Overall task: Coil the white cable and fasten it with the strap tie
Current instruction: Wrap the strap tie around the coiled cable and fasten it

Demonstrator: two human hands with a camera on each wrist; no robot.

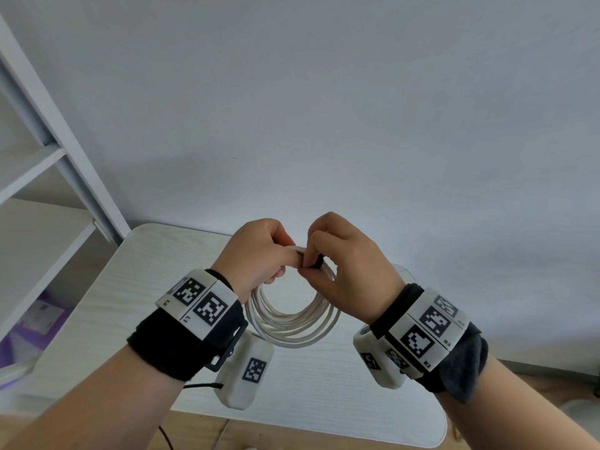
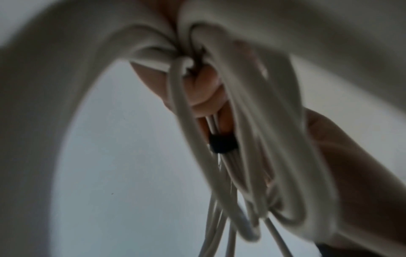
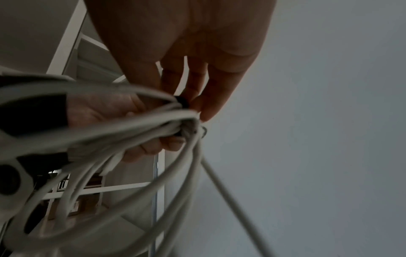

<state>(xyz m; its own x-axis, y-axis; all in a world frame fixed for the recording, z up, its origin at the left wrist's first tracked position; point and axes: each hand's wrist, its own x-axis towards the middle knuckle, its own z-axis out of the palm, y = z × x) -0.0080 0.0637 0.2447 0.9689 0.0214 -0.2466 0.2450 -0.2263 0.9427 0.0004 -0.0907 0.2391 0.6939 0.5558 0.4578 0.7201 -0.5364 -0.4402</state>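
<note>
Both hands are raised above the pale wood-grain desk (image 1: 136, 287), with the coiled white cable (image 1: 292, 323) hanging between them as a bundle of round loops clear of the desk top. The left hand (image 1: 256, 254) has its fingers curled tightly round the top of the coil, at about 12 o'clock on the ring. Just beside it, the right hand (image 1: 347, 264) pinches the black strap tie (image 1: 316, 262) where the strap wraps the gathered strands; the right wrist view shows its fingers (image 3: 208, 97) closing on the black band (image 3: 182, 102). The two hands touch or nearly touch at the knuckles.

From the left wrist view the band (image 2: 222, 143) sits round several strands, while other loops of the cable (image 2: 263, 139) pass outside it (the picture is blurred, so how many are caught I cannot tell).

A white shelf unit (image 1: 42, 170) stands at 9 o'clock from the hands, beside the desk. A plain grey wall (image 1: 357, 108) fills the 12 o'clock side. Both wrists carry marker-patterned camera blocks on black bands, which hide the lower sides of the coil.
</note>
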